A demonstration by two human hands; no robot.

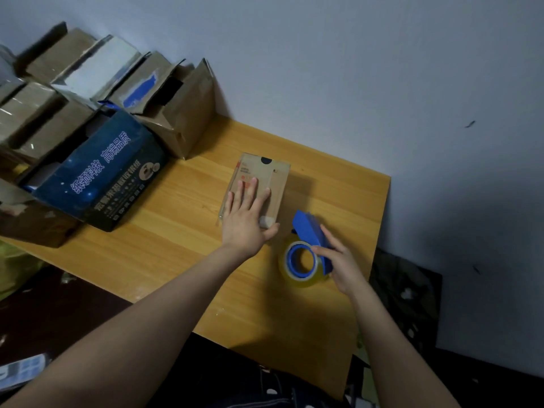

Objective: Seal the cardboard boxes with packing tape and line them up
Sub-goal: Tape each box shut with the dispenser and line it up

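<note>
Left hand (245, 214) flat, fingers straight, pressing top of small cardboard box (265, 178) mid-bench (164, 245); right hand (338, 262) gripping blue tape dispenser (306, 248) with clear tape roll, resting on bench just right of box; other cardboard boxes (173, 113) piled at far left by wall.

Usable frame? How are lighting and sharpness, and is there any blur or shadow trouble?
Head view: dim, bluish light; stacked boxes at far left are smeared by blur; small box, left hand and tape dispenser look fairly sharp; the head view is tilted, with a soft shadow on the table to the right of the small box.
</note>
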